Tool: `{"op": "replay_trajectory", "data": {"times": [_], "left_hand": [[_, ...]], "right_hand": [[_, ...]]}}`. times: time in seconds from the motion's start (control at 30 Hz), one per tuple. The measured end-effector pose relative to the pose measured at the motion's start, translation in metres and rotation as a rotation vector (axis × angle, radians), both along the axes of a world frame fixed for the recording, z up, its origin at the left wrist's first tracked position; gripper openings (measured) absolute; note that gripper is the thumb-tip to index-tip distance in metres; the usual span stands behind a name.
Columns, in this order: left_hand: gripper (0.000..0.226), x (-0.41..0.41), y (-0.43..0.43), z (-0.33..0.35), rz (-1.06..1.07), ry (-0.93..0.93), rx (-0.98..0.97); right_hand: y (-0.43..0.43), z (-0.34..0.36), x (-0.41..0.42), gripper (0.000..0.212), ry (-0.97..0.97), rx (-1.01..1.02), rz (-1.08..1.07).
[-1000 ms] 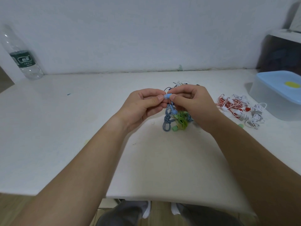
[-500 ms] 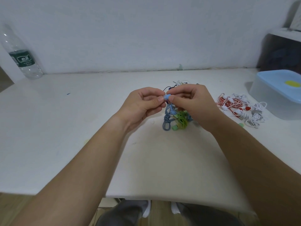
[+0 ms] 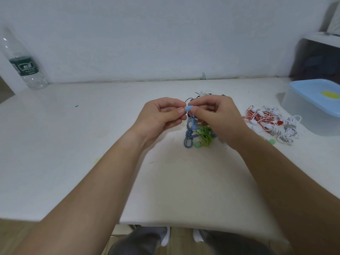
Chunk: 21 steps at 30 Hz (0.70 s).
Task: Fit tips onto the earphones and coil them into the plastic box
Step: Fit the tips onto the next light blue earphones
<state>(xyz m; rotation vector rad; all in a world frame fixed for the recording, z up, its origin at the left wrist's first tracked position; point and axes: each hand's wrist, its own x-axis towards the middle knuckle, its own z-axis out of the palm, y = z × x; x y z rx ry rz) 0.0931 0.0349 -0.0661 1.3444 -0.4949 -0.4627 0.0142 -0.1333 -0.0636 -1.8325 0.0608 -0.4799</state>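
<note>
From my head camera, both hands are raised above the white table [image 3: 73, 144], fingers curled, meeting at a light-blue earbud [image 3: 188, 108]. My left hand [image 3: 161, 116] pinches it from the left with thumb and forefinger. My right hand [image 3: 219, 115] pinches it from the right in the same way. The earbud sits exactly between the two thumbs, so neither hand is nearer. Its long axis seems to run left to right, rounded end towards my left hand. I cannot tell where the tip ends and the bud body begins.

Its blue cable [image 3: 189, 133] hangs straight down from the pinch to a knotted bundle on the table, touching the green earphones [image 3: 205, 135]. I judge the next push goes along that left-right axis, the hands pressing towards each other.

The plastic box [image 3: 309, 115] stands well apart at the far right, on my right hand's side. Red-and-white earphones [image 3: 263, 117] lie between it and my hands.
</note>
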Motion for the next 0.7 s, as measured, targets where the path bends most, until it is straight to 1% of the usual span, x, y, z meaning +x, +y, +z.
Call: {"op": "replay_trajectory", "data": {"times": [0.13,0.27,0.47,0.6,0.7], "left_hand": [[0.014,-0.0004,-0.0003,0.0006,-0.002,0.001,0.007],[0.010,-0.0014,-0.0008,0.0013,0.008,-0.008,0.030],[0.004,-0.0048,-0.0020,0.0008,0.043,-0.085,0.095],[0.011,-0.0077,-0.0015,0.0060,0.100,-0.162,0.113],[0.017,-0.0090,-0.0012,0.0083,0.149,-0.252,0.153]], "right_hand": [[0.0001,0.0008,0.0002,0.009,0.022,0.031,-0.019],[0.0012,0.0012,0.0001,0.008,0.025,0.042,-0.016],[0.0026,0.0014,-0.0017,0.011,0.014,0.059,0.005],[0.0033,0.0028,-0.0013,0.010,0.026,0.072,-0.008],[0.0033,0.0063,-0.0031,0.006,0.038,0.144,-0.022]]}}
